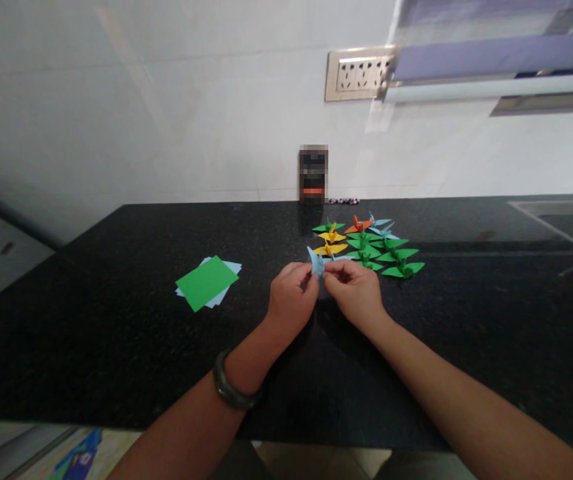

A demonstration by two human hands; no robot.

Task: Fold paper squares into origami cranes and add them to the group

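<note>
Between my two hands is a light blue paper crane (317,262), small and partly hidden by the fingers. My left hand (293,295) pinches its left side with thumb and forefinger. From the right, my right hand (353,287) grips the other side in the same way. Just beyond the hands stand several folded cranes in rows: a green crane (405,269), a yellow crane (332,235), an orange crane (359,225) and a light blue crane (386,232) among them. One more blue wing shows right behind my right hand.
A stack of paper sheets (207,283), green on top and pale blue beneath, lies left on the black countertop (116,347). A phone-like upright object (313,175), blurred, leans at the wall with a beaded strap (344,201). A socket panel (361,75) is above.
</note>
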